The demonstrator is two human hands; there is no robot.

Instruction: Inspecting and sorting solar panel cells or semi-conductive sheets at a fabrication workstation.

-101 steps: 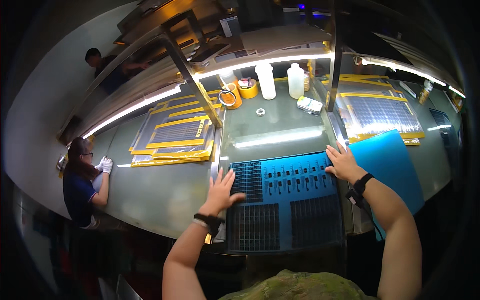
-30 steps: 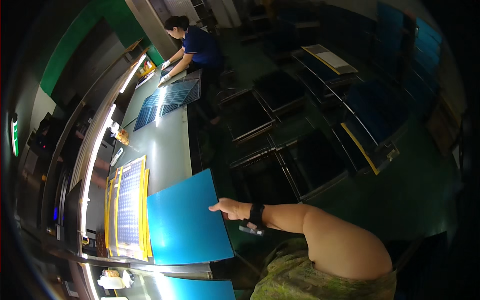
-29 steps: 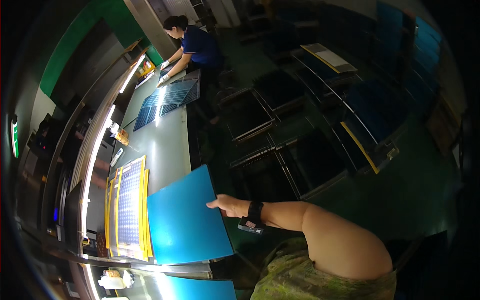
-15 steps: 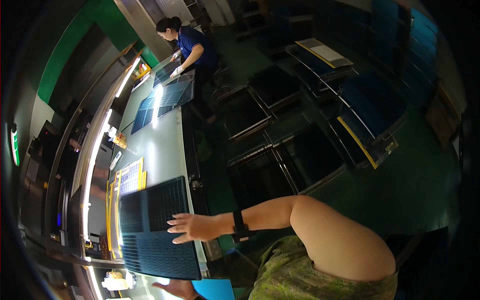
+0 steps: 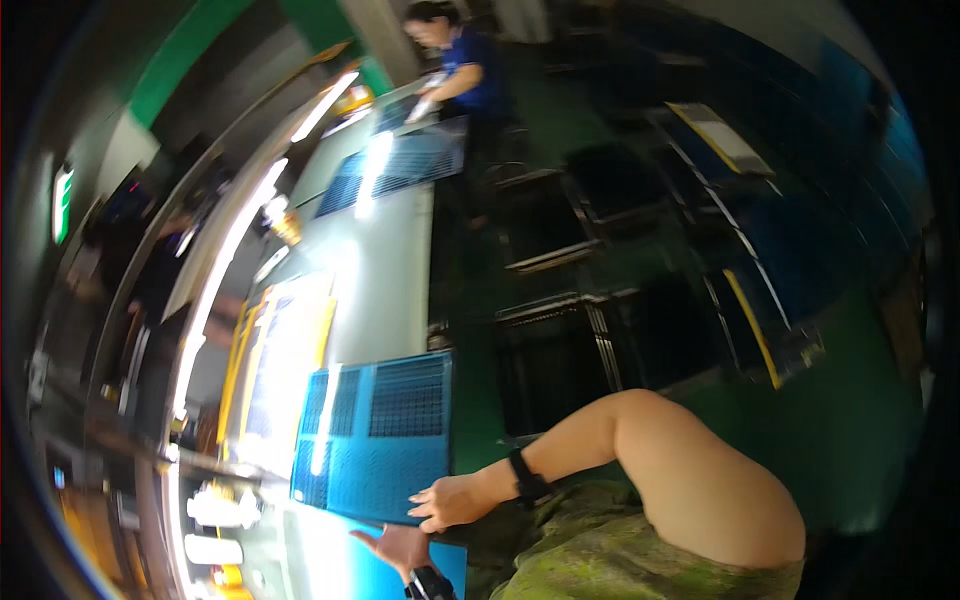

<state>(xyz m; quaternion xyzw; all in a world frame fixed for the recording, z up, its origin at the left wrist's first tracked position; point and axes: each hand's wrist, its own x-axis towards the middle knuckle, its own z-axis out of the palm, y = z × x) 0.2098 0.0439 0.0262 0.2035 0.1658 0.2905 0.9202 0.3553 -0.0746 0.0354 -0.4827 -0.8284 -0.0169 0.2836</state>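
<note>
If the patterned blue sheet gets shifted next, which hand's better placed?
Right, probably. The right hand has its fingers over the sheet's lower-right corner in view; the left hand is mostly past its lower edge, over the plain blue sheet. Blur hides whether either touches.

- Head view: worn fisheye, looking down from above, with the right hand (image 5: 447, 502) and left hand (image 5: 405, 548) close.
- Faces lengthwise along the bench (image 5: 385, 270), toward a distant co-worker (image 5: 470, 75).
- Wide coverage, taking in floor (image 5: 835, 450) at right; edges bend toward the rim.
</note>
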